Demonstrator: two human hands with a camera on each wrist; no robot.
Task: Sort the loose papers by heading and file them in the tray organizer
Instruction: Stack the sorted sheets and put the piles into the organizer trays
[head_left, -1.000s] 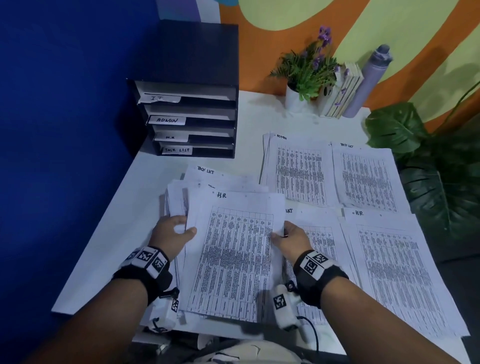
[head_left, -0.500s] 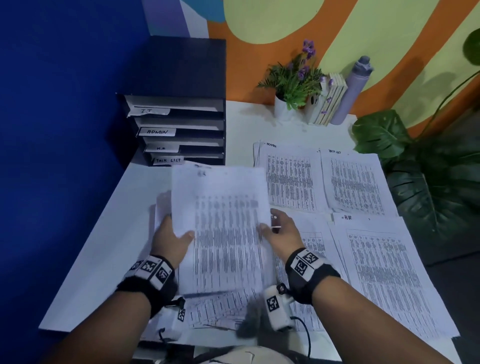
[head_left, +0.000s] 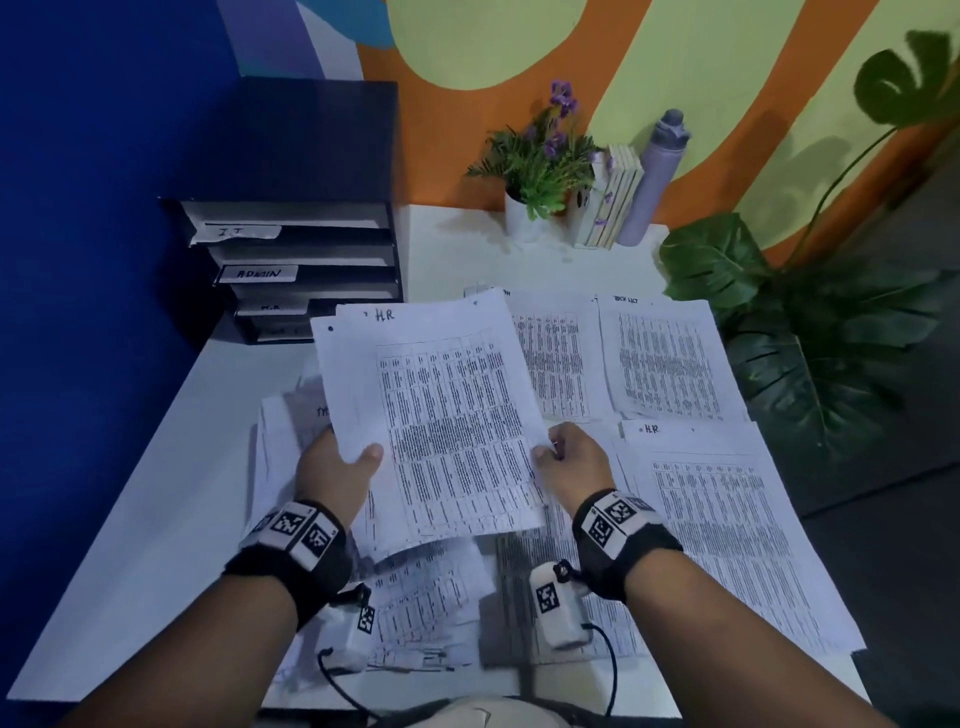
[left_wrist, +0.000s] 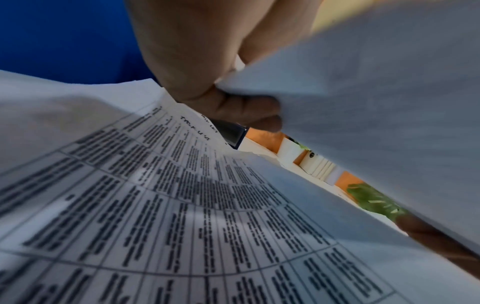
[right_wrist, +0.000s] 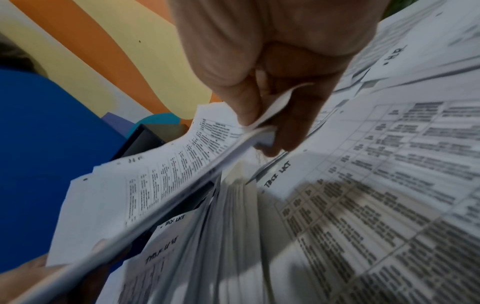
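- Left hand (head_left: 332, 470) pinches the left edge of a small sheaf of H.R papers (head_left: 441, 415), thumb on top, fingers curled beneath; the left wrist view confirms the pinch (left_wrist: 207, 86).
- Right hand (head_left: 571, 460) pinches the sheaf's right edge, thumb over and fingers under; the right wrist view shows several sheets bunched in the fingers (right_wrist: 272, 115).
- The sheaf is raised off the white table (head_left: 156, 519), tilted with its top toward 11 o'clock, "H.R" handwritten at the top; at least 2 sheets, fanned slightly at the upper left.
- Beneath it, at 7 o'clock, a loose unsorted pile (head_left: 415, 597); one heading there reads like "TASK LIST", blurred.
- Sorted stacks lie flat: H.R stack (head_left: 727, 519) at 3 o'clock of the hands, task list stack (head_left: 665, 358) at 1 o'clock, another stack (head_left: 561, 358) at 12 o'clock with its heading hidden by the sheaf.
- Black tray organizer (head_left: 301, 249) at 11 o'clock, against the blue wall; labels read IT, ADMIN, H.R downward, the lowest unreadable.
- Potted flowers (head_left: 540, 171), books (head_left: 613, 202) and a grey bottle (head_left: 654, 176) at the table's far edge; a large-leaf plant (head_left: 805, 338) at 2 o'clock.
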